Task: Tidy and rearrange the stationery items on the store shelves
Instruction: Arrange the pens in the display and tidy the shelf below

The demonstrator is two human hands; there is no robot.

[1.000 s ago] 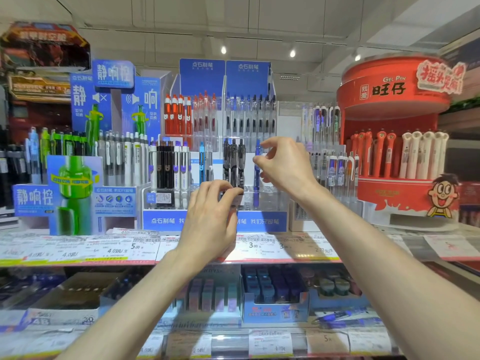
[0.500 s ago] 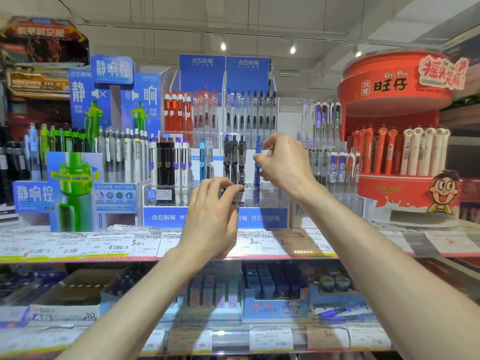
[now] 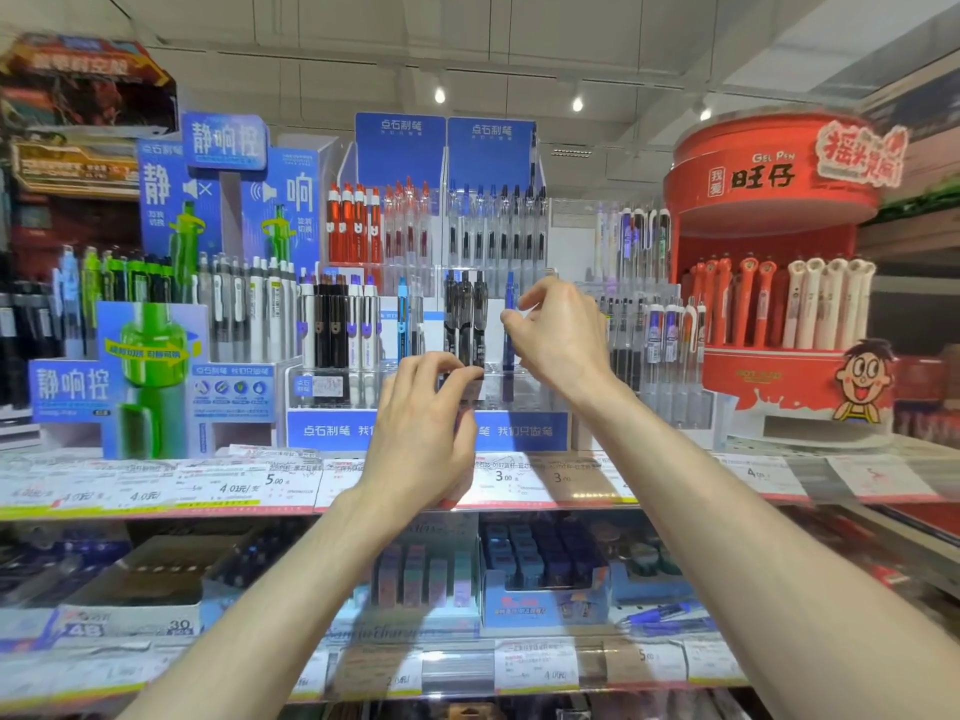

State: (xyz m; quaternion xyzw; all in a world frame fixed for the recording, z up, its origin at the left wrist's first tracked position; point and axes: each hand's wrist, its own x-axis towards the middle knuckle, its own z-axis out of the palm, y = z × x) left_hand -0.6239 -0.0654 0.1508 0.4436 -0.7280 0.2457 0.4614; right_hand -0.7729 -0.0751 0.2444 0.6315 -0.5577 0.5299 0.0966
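A clear tiered pen rack (image 3: 524,394) with a blue front strip stands on the upper shelf. Three black pens (image 3: 466,317) stand upright in its middle row, and a single blue pen (image 3: 509,304) stands just right of them. My left hand (image 3: 421,428) reaches up from below, its thumb and fingertips pinched together at the lower end of the black pens by the rack's front edge. My right hand (image 3: 563,335) is higher and to the right, with thumb and forefinger closed around the blue pen's upper half.
A blue and green pen display (image 3: 150,356) stands to the left and a round red gel pen stand (image 3: 779,314) to the right. Red and dark pens fill the rack's back row. Price labels (image 3: 249,485) line the shelf edge. Eraser boxes (image 3: 540,574) sit on the shelf below.
My right hand's fingers have slid slightly lower on the blue pen. My left hand stays pinched at the black pens' base.
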